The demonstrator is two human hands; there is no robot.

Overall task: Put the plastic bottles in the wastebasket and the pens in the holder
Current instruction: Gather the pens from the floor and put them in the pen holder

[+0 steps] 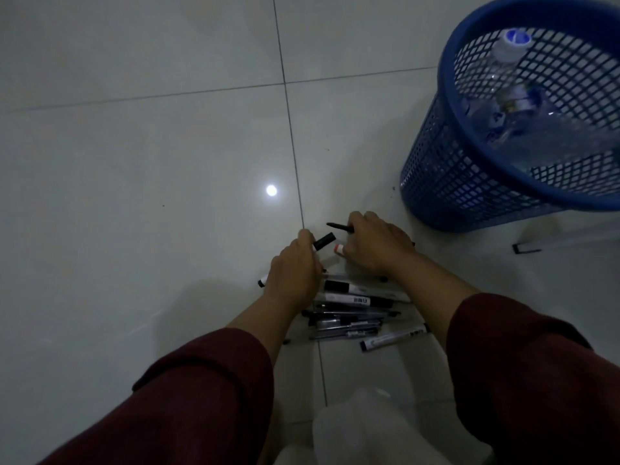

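Note:
A pile of pens and markers (355, 317) lies on the tiled floor between my forearms. My left hand (293, 270) is closed around a black-capped marker (324, 241) whose end sticks out past my fingers. My right hand (375, 246) grips a thin black pen (339, 226) and a white marker with a red end (339, 249). The blue mesh wastebasket (446, 176) stands at the upper right, with clear plastic bottles (523, 105) inside it. No pen holder is in sight.
A pale, translucent plastic object (365, 427) sits near the bottom edge between my arms. A dark-tipped leg of some white item (526, 248) lies just right of the basket's base. A lamp reflection (271, 190) shines on the floor.

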